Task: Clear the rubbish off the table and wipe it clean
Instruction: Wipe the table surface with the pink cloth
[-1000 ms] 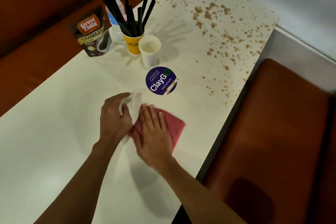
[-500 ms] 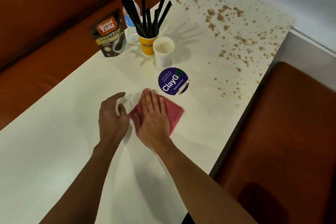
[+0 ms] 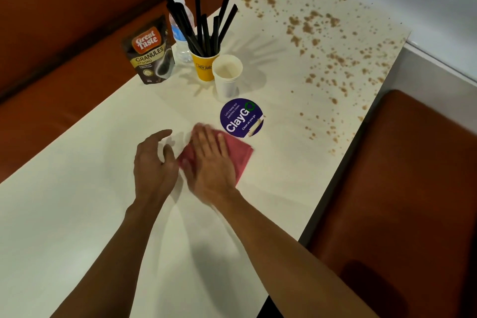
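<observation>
the right hand [image 3: 209, 162] is lying flat on the red cloth [image 3: 244, 159], fingers straight and together, pressing it on the bench [image 3: 77, 188]. the left hand [image 3: 154, 165] is just beside the cloth's left edge, fingers loose and a bit curved, holding nothing; if the thumb is touching the cloth, i cannot tell. the 2 hands are side by side, close.

the cloth is sitting near the bench middle, just below the round sticker [image 3: 241, 117], well apart from the brown crumbs [image 3: 322, 41] at the far right.

step in hand, i think: wiping. to do it well: palm flat w/ even pressure, long strokes toward the crumbs, gathering them in 1 heap and not pushing them over the edge. going around the cups [image 3: 227, 75] is needed, or moving them first.

the cloth is folded flat; its long axis is prob. running left to right, tilted a bit, w/ one free corner pointing far-right. the hand is hiding much of it.
</observation>
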A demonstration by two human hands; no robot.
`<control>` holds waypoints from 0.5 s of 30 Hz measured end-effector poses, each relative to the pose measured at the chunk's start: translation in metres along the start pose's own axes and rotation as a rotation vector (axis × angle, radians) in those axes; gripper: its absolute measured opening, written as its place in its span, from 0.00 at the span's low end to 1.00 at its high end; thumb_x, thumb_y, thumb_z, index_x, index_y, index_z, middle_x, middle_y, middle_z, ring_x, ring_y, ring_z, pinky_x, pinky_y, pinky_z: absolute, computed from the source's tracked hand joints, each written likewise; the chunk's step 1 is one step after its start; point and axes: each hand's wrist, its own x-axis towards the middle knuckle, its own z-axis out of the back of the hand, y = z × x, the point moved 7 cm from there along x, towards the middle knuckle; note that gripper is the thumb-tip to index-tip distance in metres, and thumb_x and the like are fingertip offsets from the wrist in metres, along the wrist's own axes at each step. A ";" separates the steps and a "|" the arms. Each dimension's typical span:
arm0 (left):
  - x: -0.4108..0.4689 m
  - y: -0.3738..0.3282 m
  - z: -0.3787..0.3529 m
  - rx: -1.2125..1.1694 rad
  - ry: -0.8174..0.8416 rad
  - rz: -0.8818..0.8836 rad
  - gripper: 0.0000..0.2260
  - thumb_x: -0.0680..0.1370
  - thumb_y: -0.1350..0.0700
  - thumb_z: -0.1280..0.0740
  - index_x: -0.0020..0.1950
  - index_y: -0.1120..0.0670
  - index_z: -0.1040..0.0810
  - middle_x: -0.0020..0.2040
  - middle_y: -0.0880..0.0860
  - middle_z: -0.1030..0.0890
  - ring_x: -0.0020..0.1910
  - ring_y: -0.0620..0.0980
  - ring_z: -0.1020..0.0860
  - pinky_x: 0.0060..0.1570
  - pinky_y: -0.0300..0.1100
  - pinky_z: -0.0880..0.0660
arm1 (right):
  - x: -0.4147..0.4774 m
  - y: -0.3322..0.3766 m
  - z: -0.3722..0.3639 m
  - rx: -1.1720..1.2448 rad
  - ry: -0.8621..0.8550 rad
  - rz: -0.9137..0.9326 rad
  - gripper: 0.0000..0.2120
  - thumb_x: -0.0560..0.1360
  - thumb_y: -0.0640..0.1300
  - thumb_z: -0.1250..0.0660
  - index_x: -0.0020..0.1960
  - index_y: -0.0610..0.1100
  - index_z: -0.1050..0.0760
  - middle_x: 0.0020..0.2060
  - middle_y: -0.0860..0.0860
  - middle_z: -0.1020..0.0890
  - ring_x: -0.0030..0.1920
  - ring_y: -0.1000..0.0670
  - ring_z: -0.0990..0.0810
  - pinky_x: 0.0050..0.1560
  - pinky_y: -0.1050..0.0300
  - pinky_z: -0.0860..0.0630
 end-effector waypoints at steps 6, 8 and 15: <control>0.000 -0.002 -0.008 0.011 0.014 -0.001 0.16 0.84 0.62 0.38 0.71 0.53 0.22 0.69 0.52 0.20 0.70 0.54 0.26 0.68 0.42 0.35 | -0.084 -0.039 0.007 0.002 0.049 0.208 0.35 0.86 0.61 0.48 0.86 0.45 0.53 0.86 0.51 0.52 0.85 0.52 0.58 0.84 0.45 0.52; -0.001 -0.002 -0.009 0.012 0.011 -0.010 0.16 0.84 0.62 0.38 0.71 0.54 0.21 0.69 0.53 0.20 0.70 0.55 0.25 0.69 0.43 0.34 | -0.075 -0.057 0.008 -0.043 0.017 0.065 0.36 0.86 0.61 0.49 0.86 0.44 0.54 0.86 0.49 0.52 0.85 0.51 0.58 0.84 0.45 0.53; -0.002 0.018 0.012 0.037 -0.014 -0.011 0.16 0.84 0.61 0.38 0.70 0.52 0.21 0.69 0.51 0.19 0.70 0.53 0.25 0.68 0.42 0.33 | 0.020 0.002 -0.003 -0.048 0.028 0.007 0.35 0.87 0.61 0.58 0.86 0.42 0.54 0.85 0.46 0.50 0.85 0.45 0.55 0.83 0.42 0.52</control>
